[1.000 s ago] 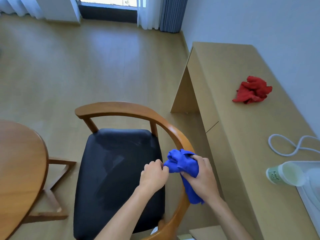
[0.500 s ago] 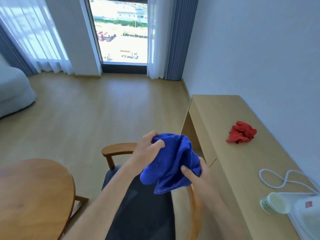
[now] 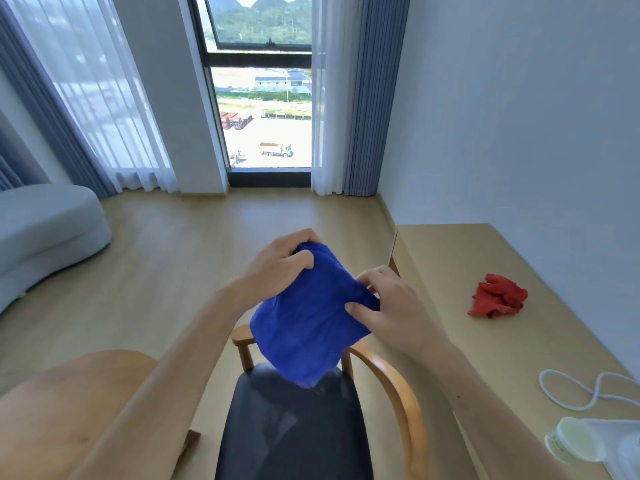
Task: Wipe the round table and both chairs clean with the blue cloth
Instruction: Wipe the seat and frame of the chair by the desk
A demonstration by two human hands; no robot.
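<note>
The blue cloth [image 3: 308, 323] hangs in the air above the chair, stretched between both hands. My left hand [image 3: 280, 261] grips its upper corner in a fist. My right hand [image 3: 384, 303] pinches its right edge with thumb and fingers. Below stands a wooden armchair [image 3: 398, 386] with a black seat [image 3: 291, 427], its curved back partly hidden by the cloth. The round wooden table [image 3: 69, 393] shows at the lower left, partly behind my left forearm. Only this one chair is in view.
A long light-wood sideboard [image 3: 450, 258] runs along the right wall with a crumpled red cloth [image 3: 498, 296], a white cable [image 3: 581, 389] and a pale cup [image 3: 571, 445] on it. A grey sofa [image 3: 45, 223] sits far left. Curtained windows lie ahead across wooden floor.
Both hands have lifted the blue cloth off the chair's armrest and spread it wider in the air. The view has tilted up from the chair towards the window.
</note>
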